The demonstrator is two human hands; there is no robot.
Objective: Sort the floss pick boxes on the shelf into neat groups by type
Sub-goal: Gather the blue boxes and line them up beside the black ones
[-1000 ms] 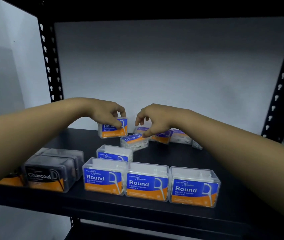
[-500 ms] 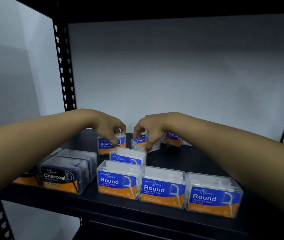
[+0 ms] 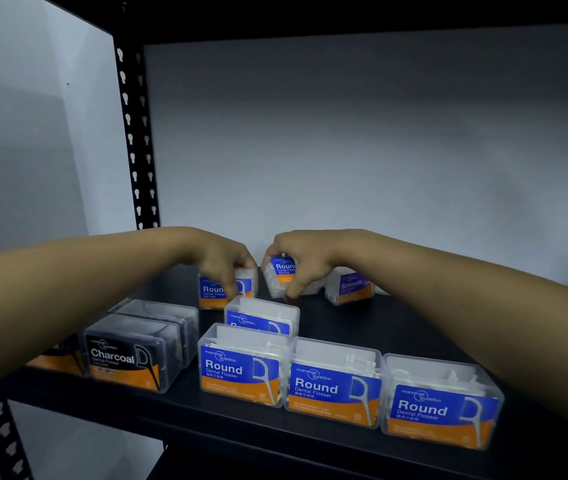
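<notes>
At frame centre, the left hand (image 3: 221,263) pinches a clear blue-and-orange "Round" floss box (image 3: 226,291). The right hand (image 3: 301,263) pinches another tilted Round box (image 3: 280,277), probably to join the front Round row.

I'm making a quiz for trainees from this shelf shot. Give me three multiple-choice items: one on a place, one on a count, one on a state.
1. Where does the Smooth box stand?
A. front row
B. back, right of the right hand
C. on the Charcoal box

2. How many Round boxes form the front row?
A. one
B. three
C. five

3. What is the right hand doing?
A. lying flat on the shelf
B. hanging idle
C. gripping a Round box

Answers:
1 B: it sits at the back of the shelf, past the right hand.
2 B: three stand side by side, left, middle, right.
3 C: its fingers curl round the held box, which is tilted.
</notes>
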